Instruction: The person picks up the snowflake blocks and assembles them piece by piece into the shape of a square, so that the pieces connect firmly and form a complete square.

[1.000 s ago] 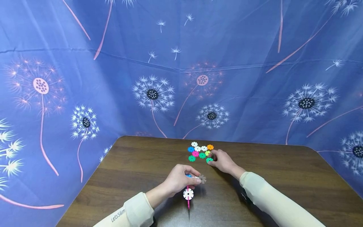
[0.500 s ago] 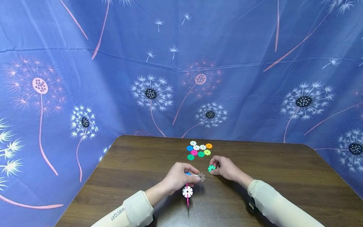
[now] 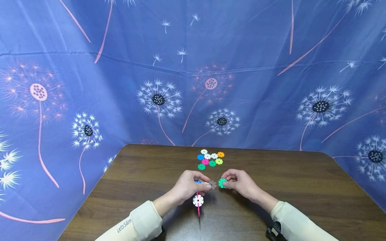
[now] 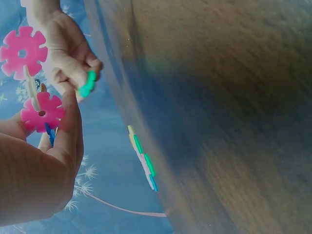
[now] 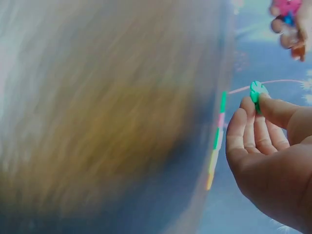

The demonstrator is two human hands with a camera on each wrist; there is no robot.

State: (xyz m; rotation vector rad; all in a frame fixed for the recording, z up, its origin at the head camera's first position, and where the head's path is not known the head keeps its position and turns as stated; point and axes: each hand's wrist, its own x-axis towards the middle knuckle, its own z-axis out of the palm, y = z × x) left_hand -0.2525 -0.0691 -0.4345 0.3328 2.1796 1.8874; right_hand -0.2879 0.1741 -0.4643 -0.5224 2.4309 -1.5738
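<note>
My left hand [image 3: 187, 186] pinches a joined set of notched snowflake discs above the table. From it a grey-brown disc [image 3: 212, 184] sticks out to the right, and a white disc [image 3: 198, 200] hangs below. In the left wrist view, two pink discs, an upper one [image 4: 23, 53] and a lower one [image 4: 42, 111], are linked by a white disc seen edge-on, with a blue disc [image 4: 50, 134] slotted into the lower one. Between thumb and fingers my right hand [image 3: 242, 183] holds a green disc [image 3: 222, 183], just right of the grey-brown disc and apart from it. Fingers partly cover the joined set.
Several loose discs lie flat on the wooden table [image 3: 144, 174] beyond my hands. They include a blue disc [image 3: 200, 157], a pink disc [image 3: 205, 162], an orange disc [image 3: 221, 154] and a yellow-green disc [image 3: 219, 161]. A blue dandelion-print cloth [image 3: 256, 83] hangs behind the table.
My right hand has picked the green disc off the table beside the loose discs and brought it nearer, toward the joined set. The left hand keeps its hold with only slight movement.
</note>
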